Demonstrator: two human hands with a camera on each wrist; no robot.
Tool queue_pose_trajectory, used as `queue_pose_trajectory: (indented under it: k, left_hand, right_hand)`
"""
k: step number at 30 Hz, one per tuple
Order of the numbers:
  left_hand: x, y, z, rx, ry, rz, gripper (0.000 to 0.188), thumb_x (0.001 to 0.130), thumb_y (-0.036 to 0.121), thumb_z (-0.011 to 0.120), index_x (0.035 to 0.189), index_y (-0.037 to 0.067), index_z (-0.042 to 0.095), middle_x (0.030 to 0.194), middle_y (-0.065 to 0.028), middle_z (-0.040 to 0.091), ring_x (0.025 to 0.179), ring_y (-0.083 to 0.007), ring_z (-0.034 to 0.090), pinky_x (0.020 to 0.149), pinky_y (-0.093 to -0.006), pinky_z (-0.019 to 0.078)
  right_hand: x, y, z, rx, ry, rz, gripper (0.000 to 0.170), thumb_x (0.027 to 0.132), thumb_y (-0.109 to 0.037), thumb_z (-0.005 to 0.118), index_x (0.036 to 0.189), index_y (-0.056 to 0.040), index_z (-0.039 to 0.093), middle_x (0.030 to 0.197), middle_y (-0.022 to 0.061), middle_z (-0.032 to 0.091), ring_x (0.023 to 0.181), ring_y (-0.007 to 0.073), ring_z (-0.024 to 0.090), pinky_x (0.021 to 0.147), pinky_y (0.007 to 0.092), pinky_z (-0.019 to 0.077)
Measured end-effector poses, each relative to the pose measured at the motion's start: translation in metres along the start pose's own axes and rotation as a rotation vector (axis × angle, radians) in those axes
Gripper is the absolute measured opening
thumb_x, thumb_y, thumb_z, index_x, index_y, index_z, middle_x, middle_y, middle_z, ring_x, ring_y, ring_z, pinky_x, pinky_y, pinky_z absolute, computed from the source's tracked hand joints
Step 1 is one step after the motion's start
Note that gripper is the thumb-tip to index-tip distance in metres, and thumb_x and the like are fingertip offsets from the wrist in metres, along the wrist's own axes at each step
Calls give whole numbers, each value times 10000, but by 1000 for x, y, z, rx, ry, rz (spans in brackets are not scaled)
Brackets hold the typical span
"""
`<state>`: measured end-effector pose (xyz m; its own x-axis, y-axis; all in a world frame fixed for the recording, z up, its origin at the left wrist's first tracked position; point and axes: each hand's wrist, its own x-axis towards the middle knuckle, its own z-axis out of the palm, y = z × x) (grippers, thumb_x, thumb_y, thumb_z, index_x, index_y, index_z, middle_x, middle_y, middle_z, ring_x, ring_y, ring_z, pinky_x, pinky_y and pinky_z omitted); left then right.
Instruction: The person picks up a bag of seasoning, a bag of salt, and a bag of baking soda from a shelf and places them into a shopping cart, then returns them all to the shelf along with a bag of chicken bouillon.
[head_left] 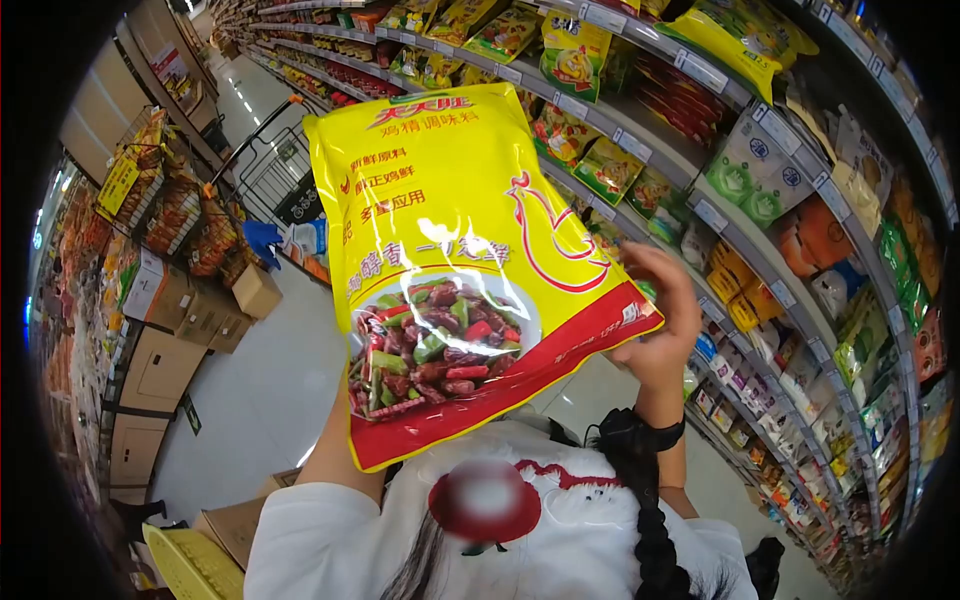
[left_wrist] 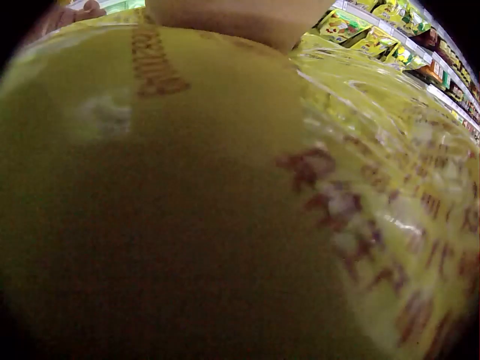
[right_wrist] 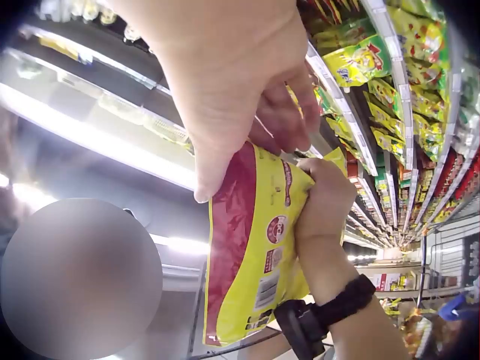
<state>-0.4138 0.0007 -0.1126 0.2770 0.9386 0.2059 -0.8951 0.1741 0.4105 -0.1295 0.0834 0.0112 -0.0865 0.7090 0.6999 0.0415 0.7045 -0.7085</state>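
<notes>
A large yellow and red bag of chicken seasoning is held up in front of the chest, its printed front facing the head camera. My left hand grips it from behind, hidden by the bag in the head view. At the red lower corner, my right hand curves loosely, thumb by the bottom edge and bent fingers apart from the front. The right wrist view shows this right hand above the red end of the bag. Yellow film of the bag fills most of the left wrist view.
Shelves packed with seasoning bags run along the right side. A shopping cart stands in the aisle at the back left, with a blue glove-like item beside it. Cardboard boxes and baskets of packets line the left.
</notes>
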Motion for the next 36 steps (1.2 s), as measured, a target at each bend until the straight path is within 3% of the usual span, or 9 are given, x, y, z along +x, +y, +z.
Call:
queue_pose_trajectory:
  k: [3, 7, 22, 24, 25, 27, 28, 31, 36]
  left_hand:
    - [5, -34, 15, 4, 23, 9, 521, 867, 455, 408, 1201, 55, 408, 1113, -134, 525, 977, -249, 548, 828, -400, 456]
    - [26, -84, 37, 8, 39, -16, 526, 864, 457, 411, 1201, 53, 407, 1115, -138, 524, 981, -252, 547, 828, -406, 455]
    - [84, -98, 70, 75, 91, -192, 545, 856, 466, 421, 1203, 46, 405, 1123, -150, 518, 993, -262, 540, 827, -427, 454]
    - [109, -78, 71, 96, 97, -200, 547, 855, 467, 423, 1203, 45, 405, 1123, -151, 517, 995, -263, 539, 827, -430, 453]
    - [120, -69, 73, 110, 98, -206, 549, 855, 468, 423, 1203, 45, 404, 1124, -152, 517, 995, -263, 539, 827, -431, 453]
    - [137, -57, 79, 139, 94, -216, 551, 853, 469, 425, 1204, 44, 404, 1125, -154, 516, 997, -265, 538, 827, -434, 453]
    - [140, -60, 85, 153, 92, -222, 552, 853, 470, 426, 1204, 43, 404, 1125, -155, 515, 998, -265, 538, 827, -436, 453]
    - [154, -92, 110, 196, 67, -223, 556, 851, 471, 428, 1204, 42, 403, 1127, -157, 514, 1000, -267, 536, 826, -440, 453]
    - [161, -117, 137, 268, 53, -209, 563, 849, 474, 431, 1205, 40, 403, 1129, -161, 512, 1004, -271, 534, 826, -447, 452]
  right_hand:
    - [3, -25, -28, -477, -127, -468, 563, 528, -420, 764, 945, -83, 593, 968, 111, 576, 854, 221, 557, 758, 333, 432]
    - [-18, -50, -35, -629, -228, -768, 296, 622, -146, 701, 901, -141, 603, 894, 8, 563, 793, 142, 491, 723, 307, 434]
    - [-30, -36, -84, -617, -87, -815, 273, 614, -145, 692, 865, -127, 586, 860, 0, 556, 784, 155, 472, 750, 314, 392]
    - [-1, -39, -105, -50, -495, -341, 484, 575, -289, 721, 995, -93, 581, 966, 46, 564, 868, 202, 499, 808, 331, 386]
    - [2, -27, -113, -52, -486, -347, 484, 575, -289, 721, 995, -93, 581, 966, 46, 564, 868, 202, 499, 808, 331, 386]
    - [-4, 14, -124, 193, -74, 250, 674, 604, -432, 709, 1121, -40, 526, 1083, 88, 539, 997, 225, 490, 869, 339, 367]
    - [-13, 38, -131, 193, -65, 240, 674, 604, -432, 709, 1121, -40, 526, 1083, 88, 539, 997, 225, 490, 869, 339, 367]
    - [-40, 99, -136, 770, -686, 679, 859, 655, -547, 659, 1226, 37, 390, 1159, 80, 497, 1071, 157, 448, 913, 307, 341]
    - [-75, 124, -119, 1105, -717, 737, 936, 609, -400, 753, 1293, 29, 279, 1282, 91, 401, 1147, 191, 408, 978, 346, 281]
